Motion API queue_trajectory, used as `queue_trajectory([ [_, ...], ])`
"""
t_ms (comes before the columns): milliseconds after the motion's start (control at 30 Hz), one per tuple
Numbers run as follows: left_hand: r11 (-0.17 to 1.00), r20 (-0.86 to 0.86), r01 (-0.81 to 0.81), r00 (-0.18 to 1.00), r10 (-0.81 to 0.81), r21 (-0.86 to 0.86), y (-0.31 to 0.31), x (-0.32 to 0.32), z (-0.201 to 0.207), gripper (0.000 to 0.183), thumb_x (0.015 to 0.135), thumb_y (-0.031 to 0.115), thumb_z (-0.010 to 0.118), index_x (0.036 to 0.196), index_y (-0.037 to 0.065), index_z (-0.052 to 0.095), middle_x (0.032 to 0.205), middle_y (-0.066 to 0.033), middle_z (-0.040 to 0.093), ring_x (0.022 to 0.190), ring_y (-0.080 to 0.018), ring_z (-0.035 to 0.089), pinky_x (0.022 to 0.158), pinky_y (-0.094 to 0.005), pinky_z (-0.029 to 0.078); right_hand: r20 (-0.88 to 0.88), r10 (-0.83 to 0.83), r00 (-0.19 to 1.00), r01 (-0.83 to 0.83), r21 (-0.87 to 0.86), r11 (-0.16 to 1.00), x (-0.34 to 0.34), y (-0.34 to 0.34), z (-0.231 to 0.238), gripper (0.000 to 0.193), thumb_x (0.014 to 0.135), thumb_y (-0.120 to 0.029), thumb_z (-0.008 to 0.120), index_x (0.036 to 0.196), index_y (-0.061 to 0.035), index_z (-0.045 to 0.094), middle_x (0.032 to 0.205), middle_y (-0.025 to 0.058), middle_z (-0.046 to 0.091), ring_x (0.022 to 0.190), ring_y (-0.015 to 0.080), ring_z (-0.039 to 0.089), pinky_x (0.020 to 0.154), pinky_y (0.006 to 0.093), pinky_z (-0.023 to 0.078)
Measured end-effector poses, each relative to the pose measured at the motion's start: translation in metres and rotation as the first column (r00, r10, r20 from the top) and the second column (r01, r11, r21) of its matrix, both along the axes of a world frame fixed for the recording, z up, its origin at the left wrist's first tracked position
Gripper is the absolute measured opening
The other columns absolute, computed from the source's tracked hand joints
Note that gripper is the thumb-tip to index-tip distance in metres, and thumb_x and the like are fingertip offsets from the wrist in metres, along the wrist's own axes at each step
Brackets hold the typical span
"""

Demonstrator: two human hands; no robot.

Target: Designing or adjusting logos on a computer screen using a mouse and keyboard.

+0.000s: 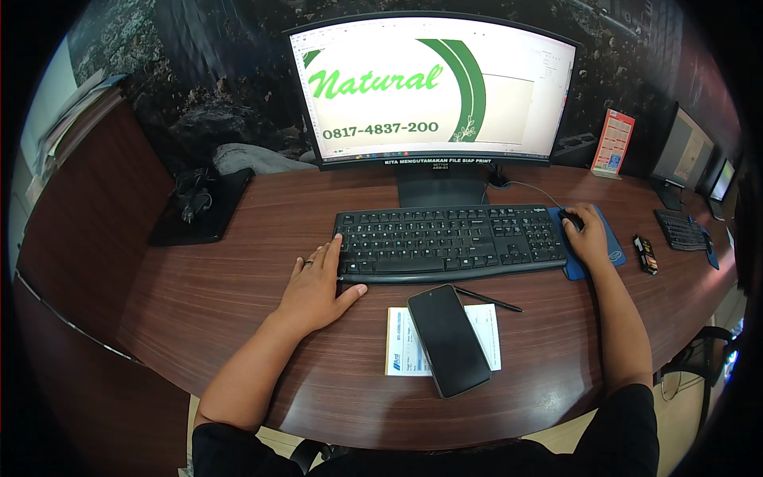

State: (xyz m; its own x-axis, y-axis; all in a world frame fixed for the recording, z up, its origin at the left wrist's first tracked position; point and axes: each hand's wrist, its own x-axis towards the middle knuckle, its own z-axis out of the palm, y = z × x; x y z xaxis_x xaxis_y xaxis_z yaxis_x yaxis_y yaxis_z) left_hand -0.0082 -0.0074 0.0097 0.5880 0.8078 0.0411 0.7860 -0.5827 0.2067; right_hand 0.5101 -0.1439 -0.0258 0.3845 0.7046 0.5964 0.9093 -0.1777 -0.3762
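Note:
My left hand [316, 288] lies at the left end of a black keyboard [413, 242], fingers stretched out, a ring on one of them. The fingertips touch the keyboard's edge and the thumb reaches along its front. On a blue mouse pad [614, 253], my right hand [586, 237] is wrapped over a dark computer mouse [566, 216], mostly hidden under the palm. Behind the keyboard stands a wide monitor [509, 95] showing a design with green lettering and a green curved band on a pale ground.
A dark smartphone [450, 342] lies across a paper pad [404, 338], with a black pen [490, 299] beside it. At right are a small black box [645, 254], an orange calendar [613, 143] and another keyboard [684, 230]. A black flat device with a coiled cable [191, 199] sits left.

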Motion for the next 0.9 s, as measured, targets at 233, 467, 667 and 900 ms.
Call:
queue_trajectory([
  [233,1.0,-0.001,0.003,1.0,-0.003,0.012,0.0,0.001,0.0,0.098,0.094,0.057,0.062,0.16,0.0,0.016,0.153,-0.0279,0.042,0.144,-0.0415,0.041,0.12,-0.0616,0.028,-0.003,0.002,1.0,-0.002,-0.007,1.0,0.0,-0.001,0.001,0.027,0.084,-0.01,0.074,0.11,-0.004,0.071,0.121,0.0153,0.064,0.114,0.0347,0.064,0.096,0.0403,0.051],
  [467,1.0,0.0,-0.001,1.0,0.001,0.006,-0.001,0.001,0.002,0.099,0.094,0.057,0.062,0.16,0.0,0.016,0.153,-0.0275,0.041,0.144,-0.0408,0.04,0.12,-0.0617,0.028,0.012,0.015,1.0,-0.015,-0.007,1.0,-0.006,0.0,0.004,0.041,0.083,-0.01,0.074,0.122,-0.0024,0.064,0.123,0.0159,0.064,0.116,0.0356,0.062,0.099,0.0404,0.049],
  [667,0.999,-0.001,-0.022,1.0,0.022,-0.043,0.0,0.001,0.002,0.101,0.092,0.052,0.067,0.161,0.003,0.013,0.157,-0.0292,0.037,0.149,-0.0408,0.035,0.122,-0.0582,0.024,-0.023,-0.032,0.999,0.032,0.01,0.999,-0.005,0.002,0.002,0.036,0.083,-0.011,0.075,0.116,-0.0007,0.064,0.119,0.0174,0.064,0.113,0.0366,0.063,0.097,0.0414,0.05],
  [900,1.0,-0.01,-0.004,1.0,0.004,0.005,-0.001,0.001,0.002,0.098,0.094,0.057,0.062,0.16,0.0,0.017,0.154,-0.0289,0.04,0.145,-0.0418,0.039,0.119,-0.0613,0.028,0.013,-0.014,1.0,0.014,0.014,1.0,-0.004,0.001,0.002,0.034,0.083,-0.011,0.076,0.113,-0.0005,0.065,0.118,0.0173,0.064,0.111,0.0367,0.063,0.096,0.0413,0.05],
])
